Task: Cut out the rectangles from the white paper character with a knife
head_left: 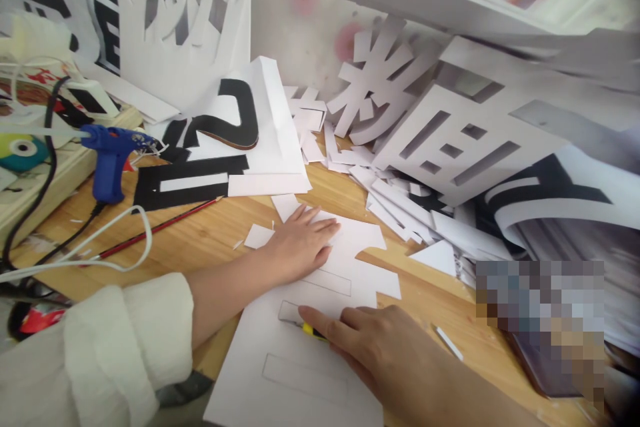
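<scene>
A white board (240, 373) with pencilled rectangles lies on the wooden table, its right side cut in notches. My left hand (303, 243) presses flat on the upper part of this board, fingers spread and nothing held. In my right hand (380, 347) is a yellow utility knife (311, 331), mostly hidden by the fingers. The knife's blade end meets the board at a small drawn rectangle, left of the index fingertip. One longer pencilled rectangle lies above that spot and another below it.
A blue hot glue gun (107, 160) with cables stands at left, near a red-black pencil (160, 227). Black cut-out characters (235, 113), white cut-out characters (465, 127) and scraps (400, 207) crowd the back. A blurred-out device (545, 360) lies at right.
</scene>
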A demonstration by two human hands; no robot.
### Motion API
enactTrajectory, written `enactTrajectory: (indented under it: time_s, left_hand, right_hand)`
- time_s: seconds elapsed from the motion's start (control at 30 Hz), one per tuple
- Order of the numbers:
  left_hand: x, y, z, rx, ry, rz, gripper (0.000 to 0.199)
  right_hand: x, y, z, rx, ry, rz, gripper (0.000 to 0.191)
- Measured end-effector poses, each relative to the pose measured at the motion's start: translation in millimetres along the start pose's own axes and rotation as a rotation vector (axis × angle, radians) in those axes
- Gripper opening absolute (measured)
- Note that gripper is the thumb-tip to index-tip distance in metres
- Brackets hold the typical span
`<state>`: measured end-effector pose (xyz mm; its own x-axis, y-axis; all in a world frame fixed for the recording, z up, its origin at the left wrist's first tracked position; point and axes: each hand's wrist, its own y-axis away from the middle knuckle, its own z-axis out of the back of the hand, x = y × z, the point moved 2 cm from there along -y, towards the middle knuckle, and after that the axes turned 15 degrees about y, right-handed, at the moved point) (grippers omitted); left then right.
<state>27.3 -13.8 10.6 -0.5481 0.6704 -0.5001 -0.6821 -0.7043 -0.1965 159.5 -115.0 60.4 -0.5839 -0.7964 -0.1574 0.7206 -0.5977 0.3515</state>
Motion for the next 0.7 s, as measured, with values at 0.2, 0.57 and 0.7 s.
enactTrajectory:
  time_s: [0.2,0.57,0.7]
  left_hand:
    - [-1,-1,-4.9,-0.014,0.015,0.012,0.040]
    - [-2,-1,-3.8,0.014,0.034,0.047,0.041]
    - [-2,-1,-4.2,0.003,0.045,0.053,0.041]
  right_hand:
    - [6,-9,1,0.058,0.043,-0.011,0.081]
    - [23,-10,3,0.010,0.092,-0.081,0.081]
    - [24,-12,3,0.045,0.070,-0.092,0.081]
